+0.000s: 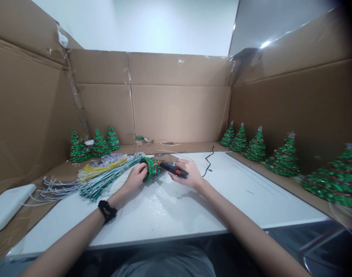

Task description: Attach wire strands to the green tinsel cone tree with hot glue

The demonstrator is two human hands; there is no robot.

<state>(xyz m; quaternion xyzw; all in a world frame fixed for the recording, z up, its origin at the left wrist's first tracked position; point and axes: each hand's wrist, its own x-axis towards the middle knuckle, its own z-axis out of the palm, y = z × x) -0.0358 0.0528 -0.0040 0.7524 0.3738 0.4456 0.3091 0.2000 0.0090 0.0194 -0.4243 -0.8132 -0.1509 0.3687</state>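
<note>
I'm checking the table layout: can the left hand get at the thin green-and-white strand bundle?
Probably yes: the strand bundle lies close beside the left hand with nothing visible between, but that hand holds the glittery green-and-red conical tree.

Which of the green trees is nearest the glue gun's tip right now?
The tilted tree held in the left hand; the other trees stand upright, three on the left and five on the right.
</note>
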